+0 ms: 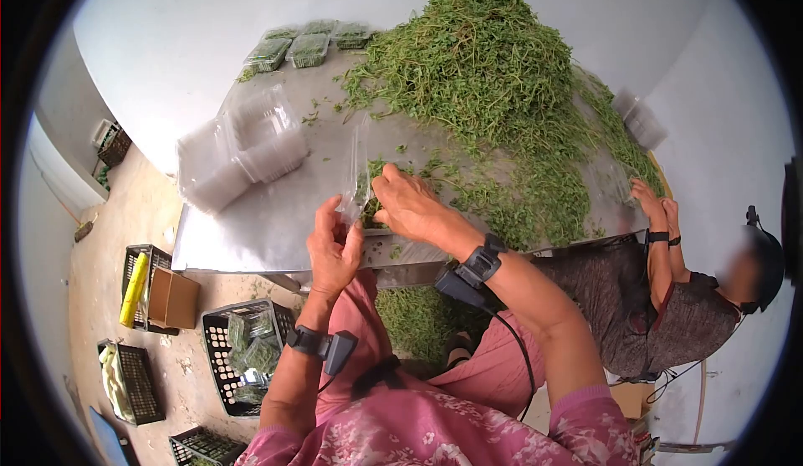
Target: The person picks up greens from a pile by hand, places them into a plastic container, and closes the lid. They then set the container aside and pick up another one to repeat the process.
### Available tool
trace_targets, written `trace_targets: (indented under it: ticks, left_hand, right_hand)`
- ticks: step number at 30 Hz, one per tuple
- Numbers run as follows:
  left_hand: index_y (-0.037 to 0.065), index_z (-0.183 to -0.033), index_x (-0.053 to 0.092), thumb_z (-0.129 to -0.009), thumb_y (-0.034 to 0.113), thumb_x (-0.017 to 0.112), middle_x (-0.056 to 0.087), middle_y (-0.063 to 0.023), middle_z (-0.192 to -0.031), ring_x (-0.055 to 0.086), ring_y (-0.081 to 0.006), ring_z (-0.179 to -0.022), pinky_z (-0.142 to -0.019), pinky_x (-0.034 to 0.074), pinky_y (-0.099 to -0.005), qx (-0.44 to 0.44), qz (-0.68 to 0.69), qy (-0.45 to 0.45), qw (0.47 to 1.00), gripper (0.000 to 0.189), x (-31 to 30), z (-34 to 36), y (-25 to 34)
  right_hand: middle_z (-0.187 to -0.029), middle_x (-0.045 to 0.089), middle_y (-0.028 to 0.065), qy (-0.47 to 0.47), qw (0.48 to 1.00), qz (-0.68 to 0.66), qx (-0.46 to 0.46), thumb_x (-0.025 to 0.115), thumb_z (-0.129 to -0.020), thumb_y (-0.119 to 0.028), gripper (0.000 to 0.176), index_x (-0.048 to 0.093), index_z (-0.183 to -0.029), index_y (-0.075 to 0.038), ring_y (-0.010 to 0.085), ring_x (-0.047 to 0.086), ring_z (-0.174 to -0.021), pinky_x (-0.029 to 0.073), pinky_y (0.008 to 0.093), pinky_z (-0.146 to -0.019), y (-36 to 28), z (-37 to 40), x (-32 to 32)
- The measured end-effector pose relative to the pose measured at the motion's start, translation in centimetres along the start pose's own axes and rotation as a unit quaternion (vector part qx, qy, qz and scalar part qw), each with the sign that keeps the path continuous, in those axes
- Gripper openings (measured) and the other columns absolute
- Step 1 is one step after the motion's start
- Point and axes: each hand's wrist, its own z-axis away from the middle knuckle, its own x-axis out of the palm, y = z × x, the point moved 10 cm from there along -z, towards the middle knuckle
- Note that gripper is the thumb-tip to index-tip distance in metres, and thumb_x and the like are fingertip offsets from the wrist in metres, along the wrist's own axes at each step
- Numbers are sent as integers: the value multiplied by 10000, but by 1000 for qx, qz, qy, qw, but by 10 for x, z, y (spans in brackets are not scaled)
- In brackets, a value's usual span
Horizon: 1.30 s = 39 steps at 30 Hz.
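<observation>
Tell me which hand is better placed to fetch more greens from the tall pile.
Probably the right hand: it is nearer the tall pile, with loose greens beside it. The left hand is farther off, at the clear container.

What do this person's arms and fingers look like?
The fingers wear no gloves. Around each forearm, near the wrist, is a black strap carrying a dark, boxy device with a thin black cable. The pink sleeves have plain cuffs.
</observation>
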Motion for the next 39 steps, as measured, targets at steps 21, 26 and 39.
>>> trace_targets:
  ticks: [21,26,39]
  left_hand:
    - [-8,-1269,465,-882,68,649,579,-52,-724,542,-88,-604,-566,459,-241,3,9,4,1000,436,0,0,2]
    - [-10,-1271,463,-880,65,647,576,-49,-720,541,-88,-602,-562,456,-241,1,19,7,1000,438,0,0,-3]
    - [-10,-1252,470,-866,61,652,546,-48,-684,518,-95,-576,-541,437,-249,6,0,11,1000,433,-1,-1,1]
  right_hand:
    - [-739,669,127,-68,991,-107,49,779,-733,-131,255,611,-861,11,224,656,-688,498,365,-603,42,36,-25]
    - [-694,642,127,-143,960,-192,146,742,-749,-81,192,601,-832,19,240,652,-690,498,376,-622,46,44,-19]
    - [-763,582,205,-26,996,-61,-59,572,-737,-15,58,596,-693,16,384,588,-793,472,450,-708,10,35,-23]
